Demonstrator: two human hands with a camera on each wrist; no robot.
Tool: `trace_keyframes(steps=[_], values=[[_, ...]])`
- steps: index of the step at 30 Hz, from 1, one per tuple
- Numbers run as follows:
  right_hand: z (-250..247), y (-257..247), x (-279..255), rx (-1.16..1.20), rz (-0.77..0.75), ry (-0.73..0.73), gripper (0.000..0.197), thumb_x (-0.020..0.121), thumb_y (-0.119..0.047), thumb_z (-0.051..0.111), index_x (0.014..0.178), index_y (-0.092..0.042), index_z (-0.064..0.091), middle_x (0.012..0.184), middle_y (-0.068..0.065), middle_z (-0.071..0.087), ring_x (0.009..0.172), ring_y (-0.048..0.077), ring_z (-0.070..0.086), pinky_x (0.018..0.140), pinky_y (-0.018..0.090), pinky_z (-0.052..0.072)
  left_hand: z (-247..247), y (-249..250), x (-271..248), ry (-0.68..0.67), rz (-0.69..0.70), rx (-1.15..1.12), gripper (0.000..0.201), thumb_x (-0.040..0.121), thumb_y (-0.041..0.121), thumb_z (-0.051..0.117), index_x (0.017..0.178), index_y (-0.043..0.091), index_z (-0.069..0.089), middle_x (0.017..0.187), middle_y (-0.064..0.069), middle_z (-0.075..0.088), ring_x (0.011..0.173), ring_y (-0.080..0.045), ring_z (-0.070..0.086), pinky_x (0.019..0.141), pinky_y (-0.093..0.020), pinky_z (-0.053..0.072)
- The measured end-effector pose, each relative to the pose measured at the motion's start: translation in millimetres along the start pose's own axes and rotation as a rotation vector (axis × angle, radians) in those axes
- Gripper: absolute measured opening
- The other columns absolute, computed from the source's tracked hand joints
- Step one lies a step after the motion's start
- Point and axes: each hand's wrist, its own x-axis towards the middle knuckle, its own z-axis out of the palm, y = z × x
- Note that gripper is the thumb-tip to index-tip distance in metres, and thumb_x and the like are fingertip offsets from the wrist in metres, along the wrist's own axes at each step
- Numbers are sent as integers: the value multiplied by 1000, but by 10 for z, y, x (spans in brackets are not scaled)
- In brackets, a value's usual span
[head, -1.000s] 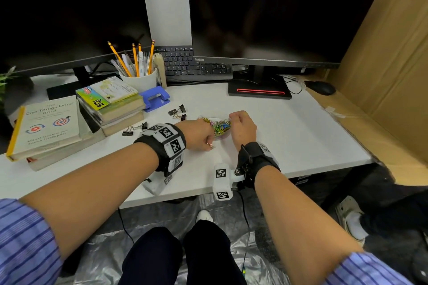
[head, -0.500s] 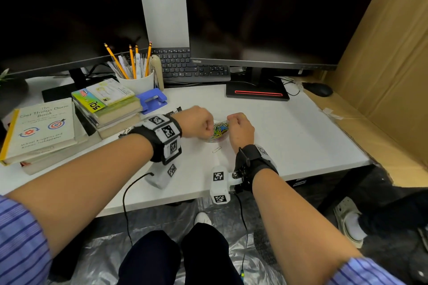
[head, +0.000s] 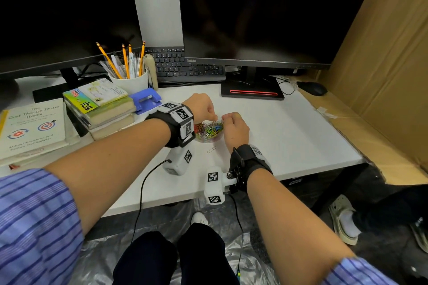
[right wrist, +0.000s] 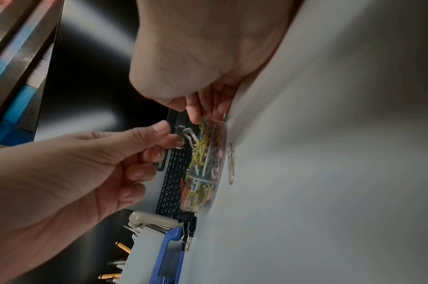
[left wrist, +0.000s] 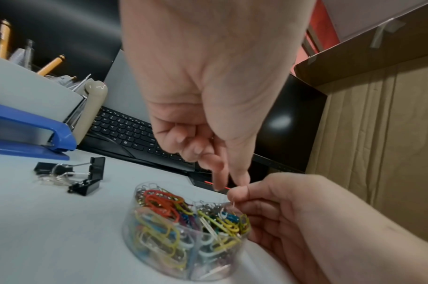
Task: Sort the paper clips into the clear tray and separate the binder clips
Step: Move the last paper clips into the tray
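Note:
A round clear tray (head: 209, 137) with dividers holds several coloured paper clips (left wrist: 164, 203) on the white desk. My left hand (head: 216, 116) hovers over its far rim, thumb and forefinger pinching a pale paper clip (right wrist: 189, 134) above the pile. My right hand (head: 228, 118) curls round the tray's right side (left wrist: 235, 240), thumb near the left fingertips. One silver paper clip (head: 211, 150) lies loose on the desk just in front of the tray. Three black binder clips (left wrist: 86, 173) sit left of the tray; my left wrist hides them in the head view.
A blue hole punch (head: 146, 99), a white pencil cup (head: 129, 81) and stacked books (head: 102, 109) stand to the left. A keyboard (head: 185, 65) and monitor base (head: 252, 92) lie behind. A cardboard wall (head: 382, 65) closes the right side.
My left hand has risen from the desk beside the tray to over its rim, pinching a clip. The right hand stays at the tray. The loose clip remains on the desk.

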Motion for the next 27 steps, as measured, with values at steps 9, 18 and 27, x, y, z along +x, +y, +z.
trace_keyframes(steps=[9, 18, 27], values=[[13, 9, 6, 24, 3, 5, 26, 95, -20, 42, 107, -7, 62, 112, 9, 65, 94, 20, 52, 85, 31, 42, -2, 28, -346, -15, 67, 85, 15, 85, 21, 62, 92, 13, 71, 91, -1, 69, 83, -17, 61, 64, -21, 47], [5, 14, -3, 53, 11, 4, 26, 95, -20, 43, 106, -5, 61, 109, 10, 64, 90, 19, 52, 79, 26, 38, 321, 2, -637, -102, 130, 341, 22, 84, 33, 58, 92, 18, 72, 97, 0, 70, 94, -23, 65, 73, -31, 52], [7, 23, 5, 50, -5, 9, 26, 93, -16, 43, 106, -7, 64, 112, 8, 65, 99, 24, 56, 82, 25, 38, 372, -9, -611, -117, 103, 231, 19, 81, 19, 54, 87, 13, 70, 90, -1, 68, 89, -23, 63, 64, -27, 42]])
